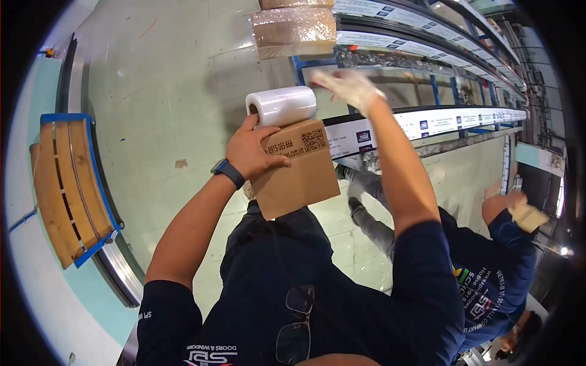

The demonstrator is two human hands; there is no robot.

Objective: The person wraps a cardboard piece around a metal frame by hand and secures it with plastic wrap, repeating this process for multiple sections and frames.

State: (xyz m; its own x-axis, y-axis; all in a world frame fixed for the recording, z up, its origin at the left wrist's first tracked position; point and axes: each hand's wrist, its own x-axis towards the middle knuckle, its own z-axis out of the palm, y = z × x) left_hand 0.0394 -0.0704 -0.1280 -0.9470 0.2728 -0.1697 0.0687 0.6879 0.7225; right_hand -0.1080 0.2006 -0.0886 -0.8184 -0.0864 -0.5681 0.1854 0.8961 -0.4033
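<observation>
My left hand [253,149], with a dark watch on the wrist, grips a brown cardboard piece [296,189] printed with a QR code. Its thumb lies across the cardboard. The fingers reach to the near end of a roll of clear plastic film [284,105], which lies against the cardboard's far edge. The cardboard covers the end of a long profile [427,125] with white printed protective film. My right hand [351,90], in a whitish glove, is above the profile, right of the roll and apart from it. Motion smears its fingers.
Film-wrapped cardboard ends [294,30] cover other long profiles [415,43] on a blue-legged rack at the top. Another person [494,274] in a dark shirt is close on my right. A blue-framed wooden-topped stand [76,186] is at left on the pale floor.
</observation>
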